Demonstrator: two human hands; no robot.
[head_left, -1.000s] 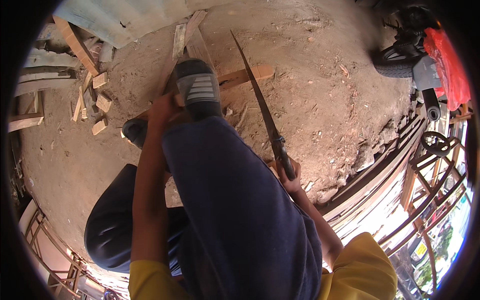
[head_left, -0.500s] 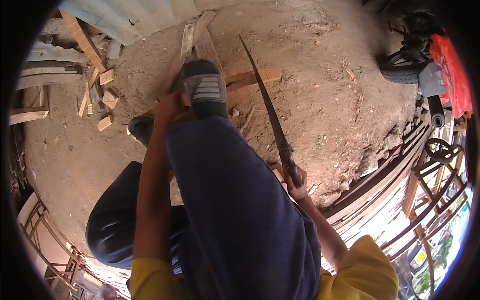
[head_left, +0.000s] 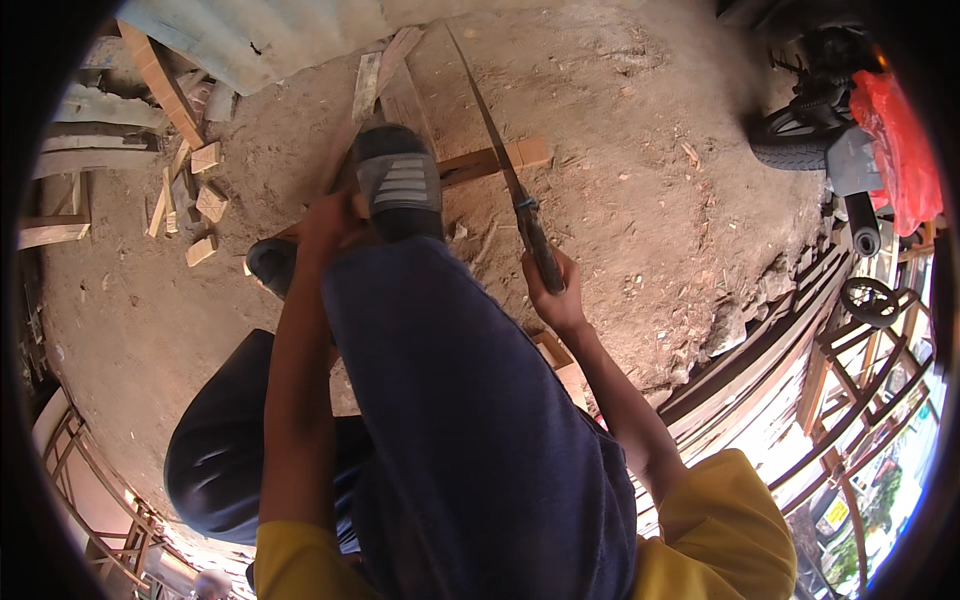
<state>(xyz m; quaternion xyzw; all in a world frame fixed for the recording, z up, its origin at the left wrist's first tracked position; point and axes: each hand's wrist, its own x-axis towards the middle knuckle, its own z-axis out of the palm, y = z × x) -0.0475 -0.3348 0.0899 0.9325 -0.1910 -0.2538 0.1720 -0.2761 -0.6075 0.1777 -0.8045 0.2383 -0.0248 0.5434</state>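
My right hand [head_left: 557, 285] is wrapped around the handle of a handsaw [head_left: 488, 122], whose long dark blade slants up and to the left. The blade crosses over a reddish-brown wooden plank [head_left: 528, 153] near its right end. My shoe [head_left: 398, 180], dark with light stripes, presses down on the same plank. Just left of that shoe, my left hand [head_left: 335, 222] grips the plank, its fingers partly hidden by the shoe. Beneath and beyond the foot lie other boards [head_left: 408, 100] on the dirt.
Small offcuts [head_left: 212, 202] and a leaning timber [head_left: 160, 80] are at the left. Corrugated sheet metal [head_left: 250, 40] stands at the far side. A wheel [head_left: 790, 140] and a red plastic bag [head_left: 895, 150] are at the right, above stacked wood strips [head_left: 760, 350].
My right hand has moved forward and slightly left, pushing the handsaw farther across the plank. My left hand and foot keep their place on the plank; the whole view has shifted slightly.
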